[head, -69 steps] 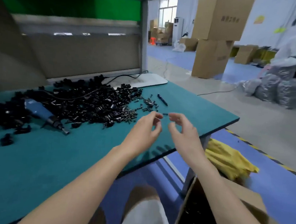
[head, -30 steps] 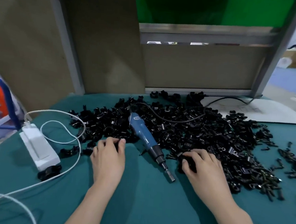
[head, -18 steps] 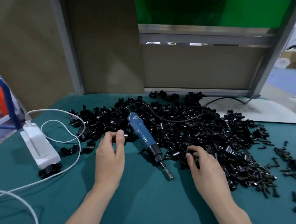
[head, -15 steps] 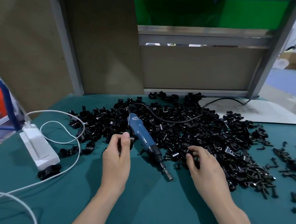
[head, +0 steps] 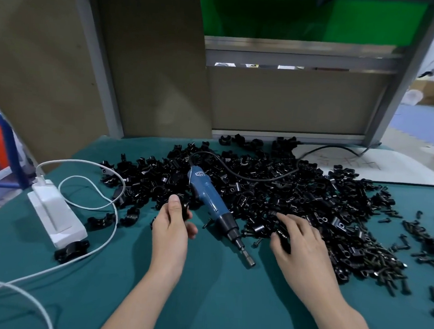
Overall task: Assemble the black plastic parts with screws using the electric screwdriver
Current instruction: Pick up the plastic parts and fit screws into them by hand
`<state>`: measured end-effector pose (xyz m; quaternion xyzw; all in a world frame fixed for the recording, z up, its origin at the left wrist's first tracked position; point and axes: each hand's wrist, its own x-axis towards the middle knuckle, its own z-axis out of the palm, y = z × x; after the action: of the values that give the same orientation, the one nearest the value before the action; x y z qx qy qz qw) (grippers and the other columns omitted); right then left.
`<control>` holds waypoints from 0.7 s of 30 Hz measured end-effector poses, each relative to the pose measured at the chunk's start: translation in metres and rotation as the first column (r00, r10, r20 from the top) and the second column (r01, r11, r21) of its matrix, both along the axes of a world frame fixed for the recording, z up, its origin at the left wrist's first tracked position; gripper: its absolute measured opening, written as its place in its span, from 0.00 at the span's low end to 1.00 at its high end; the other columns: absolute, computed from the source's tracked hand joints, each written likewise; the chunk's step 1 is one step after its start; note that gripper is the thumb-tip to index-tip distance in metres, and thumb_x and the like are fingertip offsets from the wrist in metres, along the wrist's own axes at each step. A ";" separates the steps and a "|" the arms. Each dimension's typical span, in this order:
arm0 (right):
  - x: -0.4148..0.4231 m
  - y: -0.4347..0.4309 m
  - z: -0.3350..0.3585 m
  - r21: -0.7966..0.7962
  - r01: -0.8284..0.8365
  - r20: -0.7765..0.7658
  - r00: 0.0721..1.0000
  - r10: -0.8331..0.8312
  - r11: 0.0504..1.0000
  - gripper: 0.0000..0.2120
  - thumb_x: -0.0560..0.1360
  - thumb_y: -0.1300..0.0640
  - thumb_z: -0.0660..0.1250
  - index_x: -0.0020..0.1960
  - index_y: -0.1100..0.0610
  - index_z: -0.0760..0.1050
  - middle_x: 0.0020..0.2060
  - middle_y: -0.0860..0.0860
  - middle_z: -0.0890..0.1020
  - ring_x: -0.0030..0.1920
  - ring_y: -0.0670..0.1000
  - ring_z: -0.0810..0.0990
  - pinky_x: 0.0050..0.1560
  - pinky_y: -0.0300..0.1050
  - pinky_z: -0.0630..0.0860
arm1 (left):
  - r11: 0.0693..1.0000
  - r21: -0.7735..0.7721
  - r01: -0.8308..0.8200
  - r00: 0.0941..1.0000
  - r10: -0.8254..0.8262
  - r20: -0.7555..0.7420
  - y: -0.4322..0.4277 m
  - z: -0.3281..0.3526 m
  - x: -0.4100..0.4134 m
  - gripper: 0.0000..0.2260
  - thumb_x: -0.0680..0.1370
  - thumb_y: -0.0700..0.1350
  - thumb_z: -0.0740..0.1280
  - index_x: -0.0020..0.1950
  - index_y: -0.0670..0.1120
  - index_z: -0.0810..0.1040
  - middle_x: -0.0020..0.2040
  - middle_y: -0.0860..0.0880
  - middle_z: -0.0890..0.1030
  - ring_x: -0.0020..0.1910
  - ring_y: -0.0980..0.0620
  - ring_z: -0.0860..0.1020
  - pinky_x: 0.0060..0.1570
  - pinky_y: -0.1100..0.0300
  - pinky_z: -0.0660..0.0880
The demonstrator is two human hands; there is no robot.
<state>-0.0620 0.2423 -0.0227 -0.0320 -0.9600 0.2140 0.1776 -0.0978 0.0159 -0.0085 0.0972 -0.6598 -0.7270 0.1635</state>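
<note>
On the teal-green table [head: 213, 305], a wide heap of small black plastic parts [head: 298, 195] lies toward the back. A blue electric screwdriver [head: 208, 199] rests at its near edge, bit pointing toward the person. The left hand [head: 171, 230] pinches one black plastic part [head: 184, 209] between thumb and fingers, just left of the screwdriver. The right hand [head: 300, 244], palm down with fingers spread, touches parts at the heap's near edge. Dark screws [head: 383, 268] lie scattered to its right.
</note>
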 end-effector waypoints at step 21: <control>0.004 -0.013 0.013 0.055 -0.027 -0.001 1.000 0.027 0.998 0.22 0.82 0.47 0.62 0.75 0.50 0.71 0.72 0.48 0.72 0.71 0.53 0.69 0.70 0.53 0.68 | 0.999 -0.018 0.029 0.998 -0.028 0.051 0.000 -0.002 -0.003 0.03 0.82 0.50 0.65 0.54 0.54 0.75 0.31 0.57 0.81 0.31 0.61 0.78 0.39 0.61 0.74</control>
<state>-0.0582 0.2293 -0.0100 -0.0140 -0.9657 0.1901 0.1763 -0.1004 0.0163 -0.0107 0.1047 -0.6720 -0.7201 0.1374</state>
